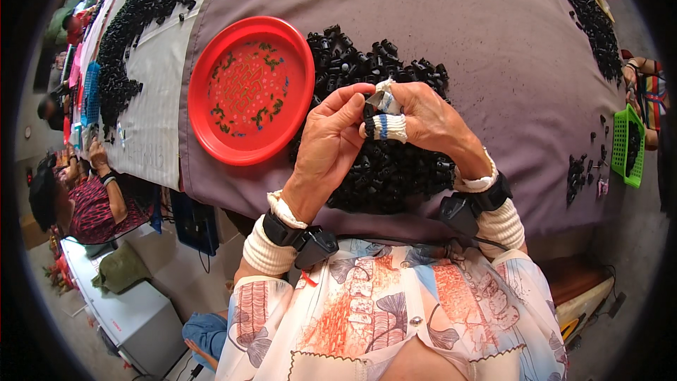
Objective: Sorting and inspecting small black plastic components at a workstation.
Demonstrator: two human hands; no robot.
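My left hand (326,142) is closed in a pinch, thumb and forefinger meeting just left of my right hand's fingertips. A small black plastic part (368,110) shows between the two hands, mostly covered by fingers. My right hand (438,118) is closed around it from the other side. White knitted finger sleeves (386,127) with blue stripes cover some of the right fingers. A greyish sliver by the right thumb is too small to name. Beneath and behind both hands lies a heap of black plastic parts (395,176).
A red round tray (204,123) with a floral pattern stands left of the heap on the mauve cloth (493,21). More black parts (151,10) lie far left and right. A green basket (620,147) sits at the right edge. Other people (106,201) sit left and right.
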